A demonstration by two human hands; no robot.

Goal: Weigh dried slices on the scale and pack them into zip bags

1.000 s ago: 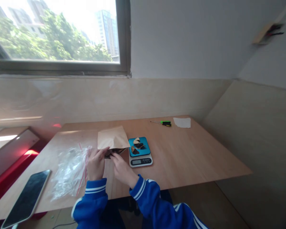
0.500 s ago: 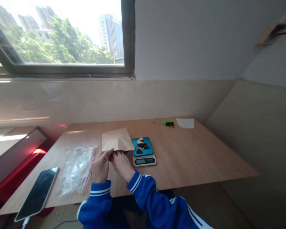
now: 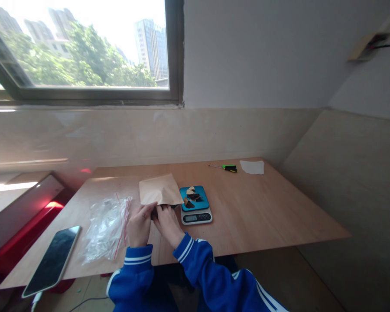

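At ten o'clock from the scale (image 3: pixel 199 206), a tan paper bag (image 3: pixel 159 190) is pinched at its mouth by the left hand (image 3: pixel 139 226) and apparently reached into by the right hand (image 3: pixel 168 224), whose hidden grip cannot be told. The mouth should be held open for the next move; the paper looks smooth, faintly creased

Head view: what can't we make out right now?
All in the head view:
- Right hand: fingertips hidden under the edge of the paper bag.
- Bag's contents: covered by its upper side and the hands.
- Scale: display digits too small and blurred.
- White cable at the phone: cut off by the bottom edge.
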